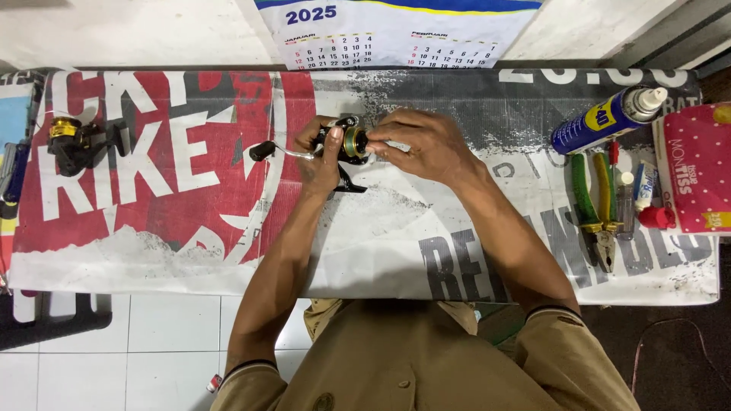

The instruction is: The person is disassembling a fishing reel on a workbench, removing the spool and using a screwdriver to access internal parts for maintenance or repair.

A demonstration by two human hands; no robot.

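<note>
Head view, looking straight down: both hands meet over a small spinning fishing reel (344,148) held just above the middle of the printed banner sheet (228,228) that covers the table; left hand (318,156) is closed around the reel body from below, fingers wrapped, thumb up by the spool; right hand (426,143) comes in from the right with fingertips pinched on the gold spool end; reel is black with a gold spool, a thin silver crank arm (293,154) sticks out to the left and ends in a black knob (261,150); black foot points down toward the sheet; most of the reel body is hidden by the fingers; 2nd reel (76,141), black and gold, lies well apart at the far left; blue spray can (605,118) lies tilted at the right; below it pliers (598,205) with green and yellow grips; just beside them a small white tube (646,186) and a red cap (656,218); red dotted packet (697,167) at the right edge; wall calendar (396,34) hangs above; white floor tiles (152,335) below the table edge.
</note>
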